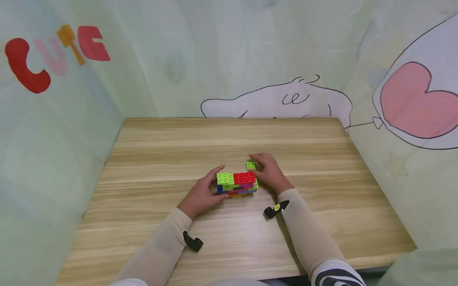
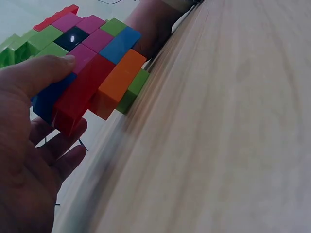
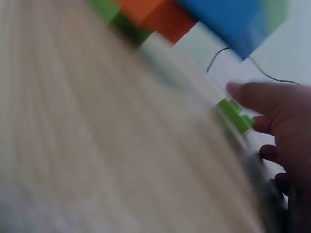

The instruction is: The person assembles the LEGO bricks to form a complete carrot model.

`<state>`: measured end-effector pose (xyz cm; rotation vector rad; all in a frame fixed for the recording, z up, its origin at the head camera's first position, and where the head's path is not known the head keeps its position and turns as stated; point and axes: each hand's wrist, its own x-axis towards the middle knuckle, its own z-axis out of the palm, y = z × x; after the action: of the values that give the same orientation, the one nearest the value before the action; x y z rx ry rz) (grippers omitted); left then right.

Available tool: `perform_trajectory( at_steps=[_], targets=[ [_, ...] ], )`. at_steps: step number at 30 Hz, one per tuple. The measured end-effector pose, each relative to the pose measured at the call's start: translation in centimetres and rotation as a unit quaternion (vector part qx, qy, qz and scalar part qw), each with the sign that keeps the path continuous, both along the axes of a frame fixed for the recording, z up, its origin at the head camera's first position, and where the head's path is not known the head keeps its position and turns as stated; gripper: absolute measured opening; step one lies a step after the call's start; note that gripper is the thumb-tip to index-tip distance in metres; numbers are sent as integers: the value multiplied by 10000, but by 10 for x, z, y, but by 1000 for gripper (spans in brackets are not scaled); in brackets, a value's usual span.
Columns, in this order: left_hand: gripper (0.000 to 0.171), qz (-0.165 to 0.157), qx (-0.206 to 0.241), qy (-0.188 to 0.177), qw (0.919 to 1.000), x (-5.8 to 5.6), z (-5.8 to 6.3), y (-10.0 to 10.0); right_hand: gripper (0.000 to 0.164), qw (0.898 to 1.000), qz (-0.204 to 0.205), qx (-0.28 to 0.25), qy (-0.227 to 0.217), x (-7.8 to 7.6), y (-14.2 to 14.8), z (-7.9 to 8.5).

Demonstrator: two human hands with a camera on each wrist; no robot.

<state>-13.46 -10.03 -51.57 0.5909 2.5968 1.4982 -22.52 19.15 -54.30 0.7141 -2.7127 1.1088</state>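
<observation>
A wall of stacked toy building bricks (image 1: 237, 184) stands on the table in several colours, red and lime green on top. My left hand (image 1: 204, 194) holds its left end; in the left wrist view the thumb (image 2: 51, 70) lies across the front face, and the other fingers are behind and below. Just behind the wall's right end sits a small lime-green brick (image 1: 251, 165), studs up. My right hand (image 1: 270, 171) is around this brick, index finger beyond it and thumb on the near side. The right wrist view shows the green brick (image 3: 235, 116) beside the fingers, with no clear pinch.
The wooden table (image 1: 161, 151) has fabric walls with printed drawings at the back and sides. A dark wrist strap (image 1: 276, 209) sits on the right forearm, another strap (image 1: 193, 241) on the left.
</observation>
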Motion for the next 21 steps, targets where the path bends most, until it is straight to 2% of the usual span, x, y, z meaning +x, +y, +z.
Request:
perform_trajectory(
  at_steps=[4, 8, 10, 14, 17, 19, 21],
  targets=[
    [78, -136, 203, -143, 9996, -3, -5, 0, 40, 9990, 21, 448, 83, -5, -3, -2],
    [56, -164, 331, -208, 9991, -6, -8, -1, 35, 9989, -45, 464, -22, -5, -6, -1],
    [50, -154, 329, -194, 9992, -8, -9, -1, 35, 9994, -58, 344, -51, -4, -6, 0],
    [47, -76, 281, -62, 9996, -11, -10, 0, 33, 9989, -258, -386, -82, 3, -3, 10],
    [48, -24, 281, -72, 9996, -11, -9, 1, 31, 9919, -441, -1186, 57, 17, 3, 26],
    [48, -20, 276, -113, 9996, -10, -8, 2, 30, 9860, -366, -1613, 199, 29, 7, 39],
    [48, -27, 280, -134, 9995, -9, -8, 1, 31, 9818, -99, -1863, 346, 42, 9, 51]
  ],
)
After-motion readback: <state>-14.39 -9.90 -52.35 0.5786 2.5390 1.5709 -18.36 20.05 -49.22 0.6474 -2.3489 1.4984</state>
